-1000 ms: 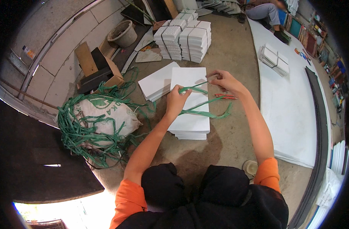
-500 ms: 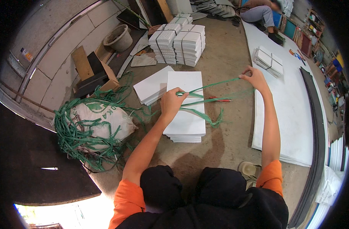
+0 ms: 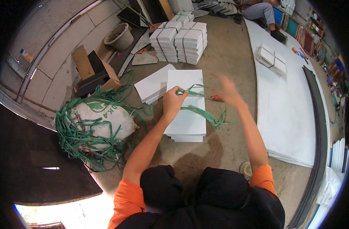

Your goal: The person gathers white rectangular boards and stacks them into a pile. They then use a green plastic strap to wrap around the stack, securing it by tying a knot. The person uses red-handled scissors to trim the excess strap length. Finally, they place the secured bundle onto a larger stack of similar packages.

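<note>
Between its pinched thumb and fingers, my left hand (image 3: 173,103) grips green plastic twine (image 3: 197,94) over a stack of white rectangular sheets (image 3: 186,122). Loose ends of the twine trail across the stack and past its right edge, one ending in a frayed bunch on the floor. My right hand (image 3: 228,91) hangs to the right of the stack, smeared by motion, so its fingers cannot be read. Close beside it on the floor lies a small red tool (image 3: 217,98), its kind unclear. A second pile of white sheets (image 3: 153,84) rests askew at the stack's left.
A white sack (image 3: 102,118) draped with tangled green twine sits at left. Tied white bundles (image 3: 189,42) stand farther back, near a grey bucket (image 3: 119,37). Large white sheets (image 3: 285,122) cover the right side, carrying a small tied bundle (image 3: 271,60). Another person (image 3: 263,13) sits far right.
My right hand has come inward to the left from a stretched strand of twine, which now hangs slack. My left hand keeps its pinch in nearly the same place.
</note>
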`<state>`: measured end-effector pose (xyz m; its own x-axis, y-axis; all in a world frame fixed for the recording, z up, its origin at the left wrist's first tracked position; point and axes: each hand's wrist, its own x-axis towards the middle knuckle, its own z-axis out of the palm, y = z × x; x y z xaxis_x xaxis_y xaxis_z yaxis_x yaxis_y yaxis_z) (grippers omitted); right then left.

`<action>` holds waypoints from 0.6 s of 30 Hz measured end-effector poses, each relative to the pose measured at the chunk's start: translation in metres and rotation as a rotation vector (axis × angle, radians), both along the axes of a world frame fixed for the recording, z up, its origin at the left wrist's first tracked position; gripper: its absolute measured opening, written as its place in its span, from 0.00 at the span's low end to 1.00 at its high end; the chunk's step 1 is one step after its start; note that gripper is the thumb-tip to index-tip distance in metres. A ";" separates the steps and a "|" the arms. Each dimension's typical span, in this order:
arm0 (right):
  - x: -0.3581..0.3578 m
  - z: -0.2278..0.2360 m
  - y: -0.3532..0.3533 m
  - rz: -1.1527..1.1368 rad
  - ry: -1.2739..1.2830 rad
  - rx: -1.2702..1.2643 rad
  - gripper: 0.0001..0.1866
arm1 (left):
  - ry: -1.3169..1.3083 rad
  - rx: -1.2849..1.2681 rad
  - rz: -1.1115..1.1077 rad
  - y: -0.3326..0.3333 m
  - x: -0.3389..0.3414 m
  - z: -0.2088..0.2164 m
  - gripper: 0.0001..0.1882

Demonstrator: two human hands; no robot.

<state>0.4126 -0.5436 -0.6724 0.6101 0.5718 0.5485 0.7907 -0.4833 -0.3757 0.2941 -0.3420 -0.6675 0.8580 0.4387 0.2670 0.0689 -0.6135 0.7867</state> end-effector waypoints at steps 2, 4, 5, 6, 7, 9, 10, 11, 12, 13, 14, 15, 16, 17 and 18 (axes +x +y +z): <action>-0.018 0.004 0.031 0.159 0.007 -0.028 0.21 | 0.013 -0.004 0.005 0.002 0.000 -0.001 0.14; -0.017 0.002 0.045 0.278 0.127 -0.118 0.16 | 0.016 0.004 0.005 0.003 0.002 0.000 0.14; -0.007 -0.001 0.043 0.282 0.132 -0.071 0.14 | 0.015 0.001 -0.001 0.000 0.004 0.000 0.15; 0.009 -0.005 0.041 0.289 0.137 -0.023 0.11 | 0.034 0.007 -0.008 -0.001 0.006 0.001 0.15; 0.022 -0.008 0.044 0.302 0.146 0.029 0.09 | 0.058 0.018 -0.007 -0.001 0.007 0.002 0.15; 0.033 0.004 0.053 0.250 0.104 0.091 0.06 | 0.061 0.022 0.029 0.000 0.002 0.002 0.15; 0.040 0.007 0.055 0.212 0.135 0.121 0.06 | 0.033 0.014 0.048 -0.003 0.001 0.000 0.15; 0.046 0.007 0.058 0.173 0.166 0.151 0.07 | 0.005 0.006 0.067 -0.007 0.000 -0.001 0.15; 0.050 0.002 0.061 0.186 0.145 0.154 0.06 | 0.026 -0.081 0.060 -0.011 -0.006 -0.004 0.15; 0.054 -0.005 0.066 0.199 0.124 0.166 0.06 | 0.049 -0.159 0.055 -0.016 -0.017 -0.008 0.15; 0.057 -0.014 0.071 0.211 0.103 0.178 0.07 | 0.071 -0.238 0.049 -0.020 -0.029 -0.011 0.15; 0.058 -0.023 0.076 0.194 0.117 0.210 0.07 | 0.104 -0.312 0.046 -0.023 -0.041 -0.014 0.15; 0.058 -0.031 0.082 0.182 0.132 0.245 0.07 | 0.136 -0.383 0.050 -0.027 -0.056 -0.013 0.15; 0.057 -0.036 0.084 0.164 0.145 0.275 0.07 | 0.167 -0.460 0.049 -0.034 -0.069 -0.013 0.15; 0.056 -0.041 0.085 0.157 0.156 0.280 0.08 | 0.194 -0.508 0.051 -0.043 -0.081 -0.012 0.15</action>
<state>0.4690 -0.4582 -0.7135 0.6154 0.5060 0.6043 0.7700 -0.2220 -0.5982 0.2130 -0.3854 -0.6799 0.8445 0.5140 -0.1504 0.2622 -0.1519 0.9530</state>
